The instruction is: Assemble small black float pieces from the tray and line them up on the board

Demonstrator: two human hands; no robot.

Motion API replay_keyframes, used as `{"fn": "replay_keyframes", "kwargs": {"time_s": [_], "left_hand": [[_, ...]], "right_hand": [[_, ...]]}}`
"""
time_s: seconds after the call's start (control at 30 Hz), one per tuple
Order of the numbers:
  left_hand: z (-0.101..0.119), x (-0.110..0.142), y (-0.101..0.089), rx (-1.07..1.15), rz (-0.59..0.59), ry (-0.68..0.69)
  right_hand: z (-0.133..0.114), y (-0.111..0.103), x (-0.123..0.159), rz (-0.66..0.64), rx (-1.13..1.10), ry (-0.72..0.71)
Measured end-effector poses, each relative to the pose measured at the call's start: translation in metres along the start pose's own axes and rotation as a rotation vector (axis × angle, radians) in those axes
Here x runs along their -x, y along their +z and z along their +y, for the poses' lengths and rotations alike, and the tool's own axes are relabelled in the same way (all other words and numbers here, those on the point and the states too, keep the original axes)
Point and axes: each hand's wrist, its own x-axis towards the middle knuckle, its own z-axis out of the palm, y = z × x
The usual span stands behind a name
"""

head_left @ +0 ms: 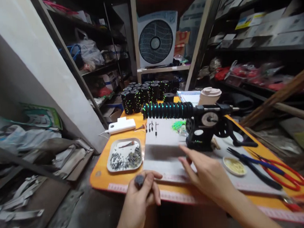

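Observation:
My left hand [144,190] is closed at the table's front edge. A dark grey, round-ended piece [139,180] sticks up out of the fist beside the thumb; its lower part is hidden. To the right, my right hand [203,167] hovers over the white work sheet [158,154], index finger and thumb apart, and nothing shows between them. Just beyond it stands a black hand-cranked winder [199,138]. Its horizontal shaft carries a row of black discs with green glints [168,110]. Several small dark pins with blocks [156,130] lie on the sheet, near some bright green strands [179,125].
A white tray [110,164] of small metal bits is at left, below a white power strip [122,125]. Black spools [146,92] stand at the back. Pliers [255,171], red-handled scissors [285,175] and a small dish [226,168] lie at right. Shelves flank the table.

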Motion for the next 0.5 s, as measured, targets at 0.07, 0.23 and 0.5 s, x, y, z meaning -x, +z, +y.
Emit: {"fn": "replay_keyframes", "kwargs": {"time_s": [0.07,0.23,0.5], "left_hand": [[-0.003,0.005,-0.008,0.027,-0.045,-0.037],[-0.009,0.013,-0.026,0.012,-0.048,-0.02],[-0.015,0.011,-0.044,-0.091,0.002,0.071]], "right_hand": [[-0.009,-0.01,-0.007,0.053,-0.005,-0.099],[-0.036,-0.007,-0.036,-0.084,-0.139,-0.554],[-0.038,0.015,-0.068,-0.262,-0.204,-0.825]]}}
